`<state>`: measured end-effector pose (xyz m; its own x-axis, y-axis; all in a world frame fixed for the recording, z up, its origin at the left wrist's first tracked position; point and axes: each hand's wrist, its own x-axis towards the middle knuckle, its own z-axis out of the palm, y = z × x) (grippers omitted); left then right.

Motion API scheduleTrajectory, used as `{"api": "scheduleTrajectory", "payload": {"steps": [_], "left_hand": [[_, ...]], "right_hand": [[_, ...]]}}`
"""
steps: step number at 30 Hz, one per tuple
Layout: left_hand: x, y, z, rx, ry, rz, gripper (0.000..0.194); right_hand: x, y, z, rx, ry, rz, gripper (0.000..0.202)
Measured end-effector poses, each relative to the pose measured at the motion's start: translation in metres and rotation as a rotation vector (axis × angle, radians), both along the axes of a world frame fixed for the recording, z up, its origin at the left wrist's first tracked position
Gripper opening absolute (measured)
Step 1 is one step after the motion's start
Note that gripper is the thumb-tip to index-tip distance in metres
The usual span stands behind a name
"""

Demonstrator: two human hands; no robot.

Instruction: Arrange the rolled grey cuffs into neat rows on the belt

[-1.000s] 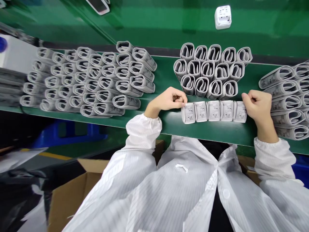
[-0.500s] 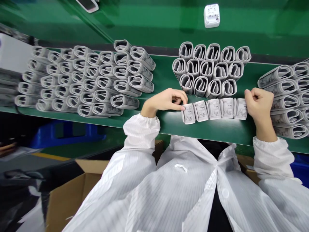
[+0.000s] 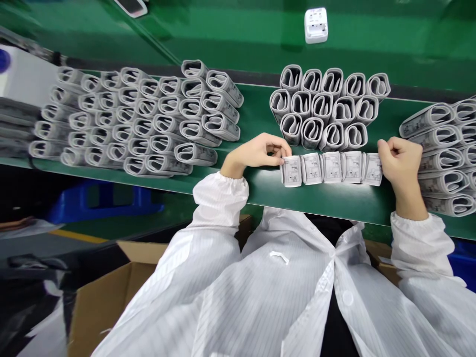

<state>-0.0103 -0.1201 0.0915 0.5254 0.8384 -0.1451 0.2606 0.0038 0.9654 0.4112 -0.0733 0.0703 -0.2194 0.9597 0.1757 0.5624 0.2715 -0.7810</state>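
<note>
A row of several folded paper leaflets (image 3: 332,167), white with grey line drawings, lies along the near part of the green table. My left hand (image 3: 262,151) is at the row's left end, thumb and fingers closed at the upper left corner of the leftmost folded leaflet (image 3: 292,171). My right hand (image 3: 400,161) is a closed fist beside the rightmost folded leaflet (image 3: 373,169), its knuckles against or very near that end; nothing shows in it. Just behind the row, a stack of folded leaflets (image 3: 323,105) shows its rolled ends.
A large stack of folded leaflets (image 3: 145,126) covers the left of the green table (image 3: 256,111). Another stack (image 3: 442,158) stands by my right wrist. A white plastic device (image 3: 316,26) lies at the back. Below left are an open cardboard box (image 3: 100,302) and a blue stool (image 3: 104,201).
The leftmost leaflet has straightened and moved up slightly, more in line with the row. My left hand stays at its corner. The right fist has barely moved; the view has shifted slightly.
</note>
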Motion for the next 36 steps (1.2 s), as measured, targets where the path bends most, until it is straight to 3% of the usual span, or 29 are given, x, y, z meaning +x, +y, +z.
{"api": "scheduleTrajectory", "payload": {"steps": [6, 26, 36], "left_hand": [[0.004, -0.003, -0.001, -0.009, -0.006, 0.077, 0.044], [0.007, 0.0, -0.007, 0.023, 0.011, 0.153, 0.068], [0.006, -0.004, 0.002, 0.01, 0.023, 0.121, 0.04]], "right_hand": [[-0.003, 0.0, 0.002, 0.009, -0.012, 0.005, 0.075], [-0.009, -0.001, 0.005, 0.052, -0.141, 0.003, 0.07], [-0.011, -0.002, 0.006, 0.043, -0.14, 0.036, 0.067]]}}
